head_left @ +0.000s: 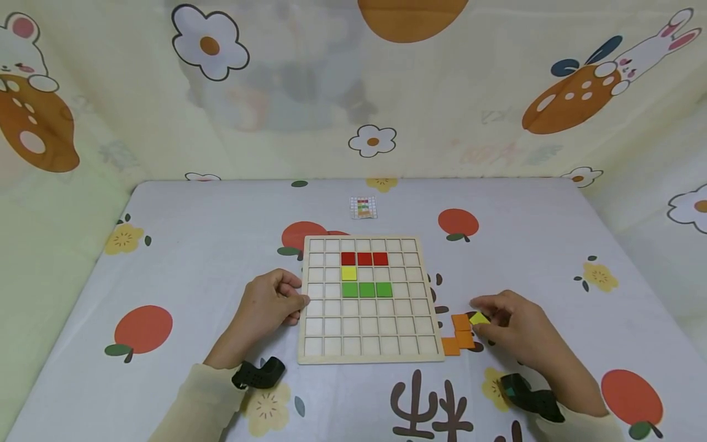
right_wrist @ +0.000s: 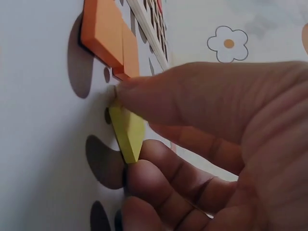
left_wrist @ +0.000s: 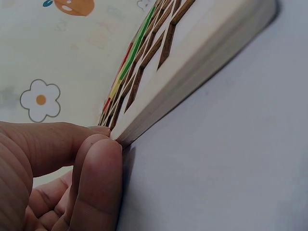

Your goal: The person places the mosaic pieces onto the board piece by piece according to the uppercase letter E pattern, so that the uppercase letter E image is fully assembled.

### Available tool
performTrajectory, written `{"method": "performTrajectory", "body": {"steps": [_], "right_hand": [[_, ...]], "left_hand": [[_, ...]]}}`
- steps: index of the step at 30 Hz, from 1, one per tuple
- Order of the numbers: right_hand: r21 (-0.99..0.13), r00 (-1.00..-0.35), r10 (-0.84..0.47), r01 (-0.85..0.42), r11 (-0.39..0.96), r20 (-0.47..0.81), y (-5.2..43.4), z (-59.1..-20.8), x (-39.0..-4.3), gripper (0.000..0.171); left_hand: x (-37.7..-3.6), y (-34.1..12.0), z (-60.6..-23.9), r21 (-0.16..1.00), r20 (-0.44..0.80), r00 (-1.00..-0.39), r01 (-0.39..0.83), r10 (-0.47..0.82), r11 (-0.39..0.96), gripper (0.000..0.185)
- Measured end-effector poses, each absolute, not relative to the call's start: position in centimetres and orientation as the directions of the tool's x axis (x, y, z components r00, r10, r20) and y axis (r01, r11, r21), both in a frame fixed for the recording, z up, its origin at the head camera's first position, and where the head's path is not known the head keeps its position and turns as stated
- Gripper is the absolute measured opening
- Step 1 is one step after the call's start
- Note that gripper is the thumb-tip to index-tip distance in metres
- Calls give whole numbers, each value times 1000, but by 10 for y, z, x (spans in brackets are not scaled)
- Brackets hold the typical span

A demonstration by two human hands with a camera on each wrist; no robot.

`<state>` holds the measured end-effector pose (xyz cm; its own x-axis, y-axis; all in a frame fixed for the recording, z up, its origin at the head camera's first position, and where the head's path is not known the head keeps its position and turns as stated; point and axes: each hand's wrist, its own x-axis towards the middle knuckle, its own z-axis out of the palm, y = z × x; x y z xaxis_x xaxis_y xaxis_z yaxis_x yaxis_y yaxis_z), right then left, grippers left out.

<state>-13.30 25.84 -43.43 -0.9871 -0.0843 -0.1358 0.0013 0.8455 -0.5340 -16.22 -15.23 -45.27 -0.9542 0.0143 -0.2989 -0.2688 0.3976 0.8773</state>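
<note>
A pale wooden grid board (head_left: pixel 370 360) lies flat on the table. In its cells sit a row of red tiles (head_left: pixel 364 259), one yellow tile (head_left: pixel 349 274) beneath the leftmost red one, and a row of green tiles (head_left: pixel 367 290). My left hand (head_left: pixel 270 299) holds the board's left edge between thumb and fingers. To the right of the board, my right hand (head_left: pixel 519 322) pinches another yellow tile (right_wrist: pixel 128 132) close to the tabletop. Several orange tiles (head_left: pixel 463 339) lie between that hand and the board, nearest the board's lower right corner.
Behind the board lies a small printed card (head_left: pixel 363 208) with a coloured grid pattern. A patterned cloth (head_left: pixel 210 245) covers the table, and a printed curtain (head_left: pixel 298 123) hangs along the back. Dark bands (head_left: pixel 258 372) sit on both wrists.
</note>
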Motion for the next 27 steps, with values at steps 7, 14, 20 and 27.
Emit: {"method": "performTrajectory", "body": {"steps": [7, 14, 20, 27], "right_hand": [[-564, -978, -57, 69, 823, -203, 261, -434, -131, 38], [-580, -965, -42, 120, 806, -258, 264, -433, -132, 32], [-574, -963, -28, 136, 807, -267, 264, -433, -133, 37], [-562, -957, -31, 143, 815, -287, 266, -433, -133, 33]], "left_hand": [[-162, -152, -452, 875, -310, -951, -280, 13, 395, 25], [-161, -153, -452, 877, -307, -952, -278, 14, 392, 25], [-161, -152, -452, 879, -305, -952, -276, 14, 390, 25], [-162, -153, -452, 881, -297, -955, -267, 18, 390, 24]]}}
